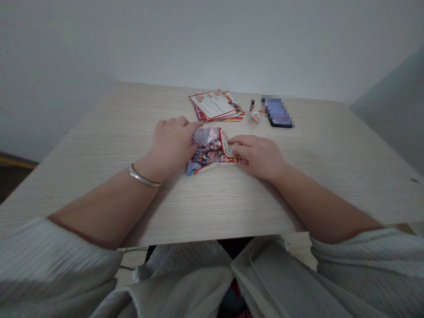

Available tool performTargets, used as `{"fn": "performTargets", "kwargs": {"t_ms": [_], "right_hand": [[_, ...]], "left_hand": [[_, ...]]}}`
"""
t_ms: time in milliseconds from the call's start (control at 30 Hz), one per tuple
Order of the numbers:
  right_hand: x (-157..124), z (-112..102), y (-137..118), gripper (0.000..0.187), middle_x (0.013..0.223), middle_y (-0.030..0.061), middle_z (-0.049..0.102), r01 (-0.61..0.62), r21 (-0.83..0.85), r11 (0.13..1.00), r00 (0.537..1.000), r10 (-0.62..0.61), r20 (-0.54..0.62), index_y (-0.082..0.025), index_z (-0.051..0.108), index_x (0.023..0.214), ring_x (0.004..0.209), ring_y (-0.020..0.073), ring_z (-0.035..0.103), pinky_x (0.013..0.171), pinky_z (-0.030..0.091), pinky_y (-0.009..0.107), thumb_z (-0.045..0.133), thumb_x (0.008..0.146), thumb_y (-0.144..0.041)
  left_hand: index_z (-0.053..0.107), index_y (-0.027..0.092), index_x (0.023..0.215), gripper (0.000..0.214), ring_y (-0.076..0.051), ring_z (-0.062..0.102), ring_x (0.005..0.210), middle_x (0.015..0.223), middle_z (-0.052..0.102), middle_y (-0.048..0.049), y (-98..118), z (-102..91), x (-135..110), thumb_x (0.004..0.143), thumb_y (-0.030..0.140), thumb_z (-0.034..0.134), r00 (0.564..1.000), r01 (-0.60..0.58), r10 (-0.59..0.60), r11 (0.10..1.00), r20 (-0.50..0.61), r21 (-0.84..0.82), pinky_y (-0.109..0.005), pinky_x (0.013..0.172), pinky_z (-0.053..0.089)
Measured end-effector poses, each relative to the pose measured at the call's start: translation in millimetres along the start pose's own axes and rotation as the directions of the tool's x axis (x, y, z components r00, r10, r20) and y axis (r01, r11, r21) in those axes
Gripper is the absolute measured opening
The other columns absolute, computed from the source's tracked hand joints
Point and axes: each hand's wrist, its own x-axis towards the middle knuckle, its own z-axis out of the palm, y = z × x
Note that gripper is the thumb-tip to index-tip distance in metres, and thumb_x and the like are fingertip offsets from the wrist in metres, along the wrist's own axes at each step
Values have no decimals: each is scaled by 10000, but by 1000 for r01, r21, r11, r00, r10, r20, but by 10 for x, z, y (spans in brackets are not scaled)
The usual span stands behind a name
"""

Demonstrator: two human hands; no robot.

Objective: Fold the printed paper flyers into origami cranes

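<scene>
A glossy printed paper sheet (212,150) with colourful photos of people lies on the table between my hands. Its right side is folded over, so a pale reverse face with a red border shows. My left hand (175,143) grips the sheet's left side, with the thumb on the printed face and the other fingers curled over the far left edge. At the fold, my right hand (260,154) pinches the right side, and its fingertips touch the pale flap. Part of the sheet's right corner is hidden under that hand. A silver bangle (142,176) circles my left wrist.
Beyond the sheet, several printed cards (215,105) lie in a loose stack. Right of them is a small crumpled or folded paper piece (255,114), then a dark phone (280,112), partly pixelated. The pale wooden table (212,207) meets a wall at the back.
</scene>
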Motion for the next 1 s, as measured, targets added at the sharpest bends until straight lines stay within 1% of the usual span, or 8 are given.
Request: {"fn": "performTargets", "kwargs": {"t_ms": [133,233,333,400,500,733,867,1000], "right_hand": [[35,36,-45,129,1449,73,704,-77,18,997,996,78,-41,-206,767,1033,1107,273,726,813,572,378,690,932,-229],[68,64,-47,140,1519,74,651,-42,47,998,998,44,-47,-206,758,1037,1198,286,698,895,596,402,709,906,-194],[81,79,-42,150,1557,73,616,-1,65,998,1000,3,-29,-204,751,1038,1242,291,680,938,601,417,703,897,-182],[81,79,-46,168,1557,64,617,23,81,996,1000,-23,-5,-209,745,1055,1236,284,687,944,600,417,675,907,-175],[87,64,-61,207,1565,54,610,77,116,990,996,-81,26,-219,731,1104,1236,273,690,943,596,405,654,915,-182],[138,51,-30,179,1295,163,761,119,107,987,990,-126,65,-159,720,1064,1087,309,720,902,587,457,610,926,-185],[119,109,38,146,1337,119,753,141,200,970,990,-135,-42,-191,723,997,1202,286,697,1016,567,457,628,892,-156],[85,154,70,151,1347,91,751,162,264,951,983,-132,-127,-205,733,962,1244,263,693,1039,573,430,641,860,-144]], "left_hand": [[611,261,1409,477,-345,522,1410,1503,595,-132,108,-46,-2,1009,499,506,993,-115,108,980,-55,-164,-595,1247,278],[477,185,1521,830,-386,515,1435,1535,572,-172,179,-13,-5,888,695,643,976,-219,216,941,-40,-258,-653,1291,156],[355,138,1592,1102,-443,494,1451,1601,490,-228,177,92,-3,774,776,725,960,-264,280,919,11,-292,-667,1260,225],[241,104,1638,1220,-433,570,1373,1582,493,-268,148,169,2,746,741,775,961,-241,273,913,54,-330,-584,1182,387],[123,85,1668,1359,-424,619,1310,1508,557,-289,103,251,13,704,763,798,965,-207,251,913,82,-352,-506,1073,483],[172,20,1662,1339,-452,545,1383,1564,495,-328,73,285,-8,753,869,668,950,-271,296,941,103,-204,-525,1115,411],[218,35,1665,1283,-453,541,1355,1607,455,-313,118,183,-29,776,852,652,956,-241,256,963,143,-119,-514,1101,394],[208,60,1684,1326,-442,578,1264,1494,580,-284,112,143,-39,746,885,653,949,-254,256,967,181,-39,-501,1074,396]]}}
